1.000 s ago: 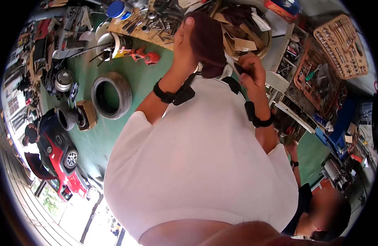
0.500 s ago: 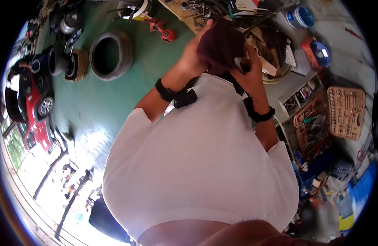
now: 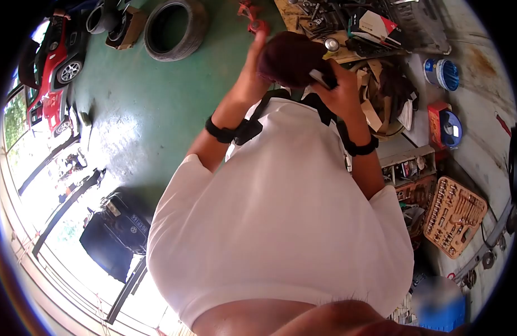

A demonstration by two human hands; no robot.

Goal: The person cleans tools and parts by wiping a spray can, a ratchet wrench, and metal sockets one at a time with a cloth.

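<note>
A dark maroon cloth bundle, rounded like a cap or a balled rag, is held up in front of my chest between both hands. My left hand grips its left side, with the thumb side upward and most fingers hidden behind it. My right hand is closed on its lower right side. A small black piece with a pale grey end shows by my right fingers; what it is, I cannot make out. Just past the bundle, a small silvery can-like top shows at the wooden bench's edge.
Metal tools lie on the wooden bench, beside a box. A bin of cardboard and rags stands right. Farther right are a blue bucket and a socket set. A tyre and red jack are on the floor.
My view has swung, so the tyre and bench sit higher and farther right. The maroon bundle has turned in my hands and looks rounder; both hands still hold it.
</note>
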